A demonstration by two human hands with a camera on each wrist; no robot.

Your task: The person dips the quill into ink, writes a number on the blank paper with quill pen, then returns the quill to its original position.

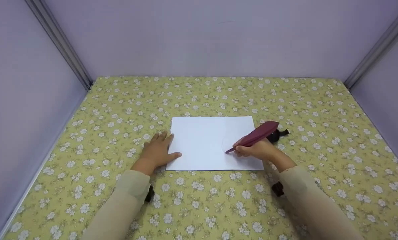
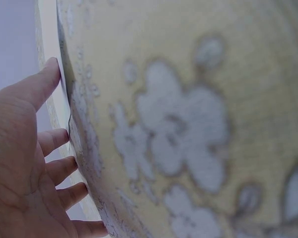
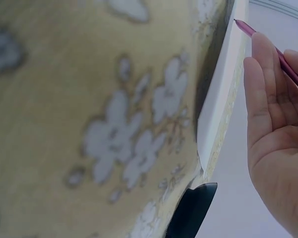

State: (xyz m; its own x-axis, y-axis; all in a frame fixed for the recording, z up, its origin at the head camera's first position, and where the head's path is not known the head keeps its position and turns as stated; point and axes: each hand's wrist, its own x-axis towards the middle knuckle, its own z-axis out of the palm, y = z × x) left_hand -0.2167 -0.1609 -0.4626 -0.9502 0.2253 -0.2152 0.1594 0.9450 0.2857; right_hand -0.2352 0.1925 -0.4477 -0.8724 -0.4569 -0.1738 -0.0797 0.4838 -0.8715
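Note:
A white sheet of paper (image 1: 199, 143) lies on the flowered tablecloth. My left hand (image 1: 157, 150) rests with spread fingers at its left edge, the thumb on the paper. In the left wrist view, the fingertips (image 2: 54, 69) meet the sheet's edge. My right hand (image 1: 257, 150) pinches a dark red feather pen (image 1: 255, 135) between thumb and fingers, its plume slanting up to the right. The pen's tip is at the paper, right of the middle, beside a faint curved line (image 1: 222, 141). The right wrist view shows the slim pen shaft (image 3: 246, 28) and pointed tip.
Just beyond my right hand stands a small black object (image 1: 275, 136), partly hidden by the hand and plume. The yellow tablecloth (image 1: 199, 206) reaches a pale back wall (image 1: 199, 43), with side panels left and right.

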